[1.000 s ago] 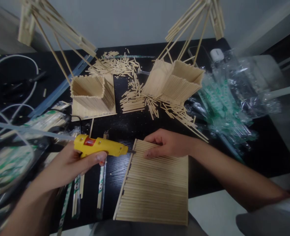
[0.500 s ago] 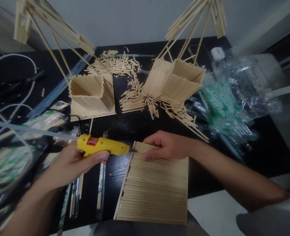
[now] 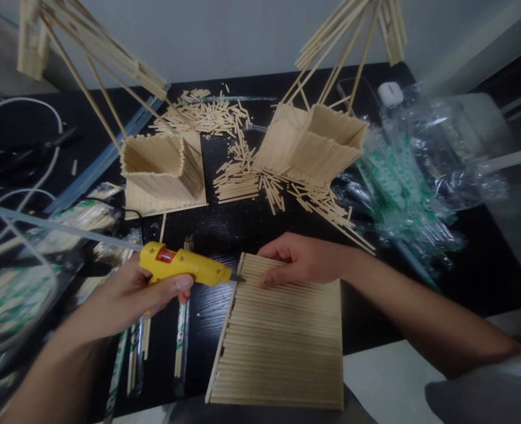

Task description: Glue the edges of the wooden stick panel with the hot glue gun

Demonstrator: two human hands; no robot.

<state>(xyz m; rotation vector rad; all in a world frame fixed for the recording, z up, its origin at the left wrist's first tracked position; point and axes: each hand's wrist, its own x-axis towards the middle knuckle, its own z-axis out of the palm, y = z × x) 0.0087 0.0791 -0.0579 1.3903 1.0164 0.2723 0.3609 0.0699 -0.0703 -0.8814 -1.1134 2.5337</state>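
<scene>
My left hand (image 3: 154,297) is wrapped round a yellow hot glue gun (image 3: 190,265), with a long clear glue stick (image 3: 75,228) poking out of its back. The gun's dark nozzle tip is at the left edge strip of a flat panel of wooden sticks (image 3: 282,347), near its top. Dark gaps show along that strip. My right hand (image 3: 300,259) grips the panel's far edge, thumb on top and fingers curled over the edge, partly hidden. The panel's near edge reaches past the table toward my lap.
Behind stand two open stick boxes on bases, left (image 3: 154,165) and right (image 3: 331,141), with tall stick frames above. Cut sticks (image 3: 216,115) lie scattered between them. Plastic wrappers (image 3: 402,176) cover the right side; wrapped sticks (image 3: 181,341) and a white cable (image 3: 59,118) lie left.
The glue gun has tilted, its nozzle end slightly lower and the glue stick's rear swung a little. The nozzle tip has slid slightly down the panel's left edge. My right hand keeps its hold.
</scene>
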